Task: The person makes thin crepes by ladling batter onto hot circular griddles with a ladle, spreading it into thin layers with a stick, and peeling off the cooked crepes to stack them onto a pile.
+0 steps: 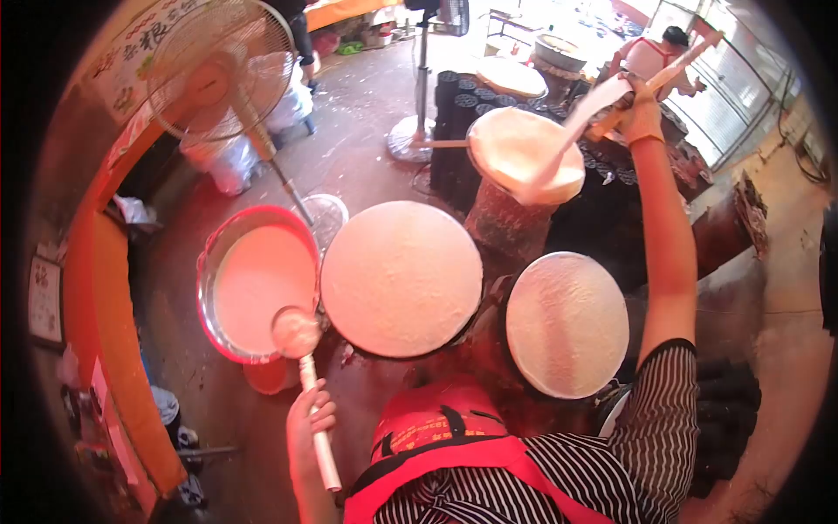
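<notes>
The red-rimmed basin [202, 293] lies beyond the left hand [308, 424], whose fingers wrap a ladle [307, 374], its long axis near-to-far, bowl at the basin's near-right edge. At far right, the right hand [642, 115] grips a pale strip [587, 118].

Pedestal fan [209, 80], pale plastic bags [225, 168]

I record the basin [203, 288] ahead of the left hand [312, 410], the ladle [308, 375] across its near-right rim. Right of it, between the arms, lie two flat rounds [401, 279]. A strip [580, 122] runs from the right hand [642, 109] leftward over a stack [515, 144] on its stand [504, 223].
</notes>
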Available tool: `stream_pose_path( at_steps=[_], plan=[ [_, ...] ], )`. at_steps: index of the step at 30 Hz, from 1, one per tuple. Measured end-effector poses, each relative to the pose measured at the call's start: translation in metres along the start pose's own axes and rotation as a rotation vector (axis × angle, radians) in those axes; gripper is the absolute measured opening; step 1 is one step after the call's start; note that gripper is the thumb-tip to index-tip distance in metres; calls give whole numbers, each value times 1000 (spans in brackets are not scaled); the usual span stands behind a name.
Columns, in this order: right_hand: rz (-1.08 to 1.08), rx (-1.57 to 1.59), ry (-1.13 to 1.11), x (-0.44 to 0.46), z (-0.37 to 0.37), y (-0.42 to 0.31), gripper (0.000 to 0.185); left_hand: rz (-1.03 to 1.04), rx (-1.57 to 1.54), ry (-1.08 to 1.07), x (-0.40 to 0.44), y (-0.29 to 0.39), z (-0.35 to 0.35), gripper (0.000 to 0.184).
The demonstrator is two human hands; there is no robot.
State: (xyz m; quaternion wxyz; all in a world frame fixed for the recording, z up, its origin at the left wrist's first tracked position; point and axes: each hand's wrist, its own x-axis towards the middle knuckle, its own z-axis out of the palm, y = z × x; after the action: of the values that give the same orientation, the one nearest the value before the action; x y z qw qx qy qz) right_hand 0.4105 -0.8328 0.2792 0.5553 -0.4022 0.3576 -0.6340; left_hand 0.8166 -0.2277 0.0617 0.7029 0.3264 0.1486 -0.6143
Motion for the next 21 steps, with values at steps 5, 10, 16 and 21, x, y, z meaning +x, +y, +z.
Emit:
stream_pose_path(
  at_steps=[5, 10, 16, 21],
  plan=[
    [-159, 106, 345, 75, -52, 93, 20, 50, -213, 3, 25, 43, 10, 24],
    [43, 224, 429, 95, -138, 254, 19, 120, -319, -25, 31, 39, 31, 28],
    [341, 28, 806, 60, -163, 360, 18, 160, -412, 44, 33, 24, 91, 36],
    [122, -212, 941, 52, -155, 382, 25, 30, -566, -1, 45, 35, 104, 39]
  ],
)
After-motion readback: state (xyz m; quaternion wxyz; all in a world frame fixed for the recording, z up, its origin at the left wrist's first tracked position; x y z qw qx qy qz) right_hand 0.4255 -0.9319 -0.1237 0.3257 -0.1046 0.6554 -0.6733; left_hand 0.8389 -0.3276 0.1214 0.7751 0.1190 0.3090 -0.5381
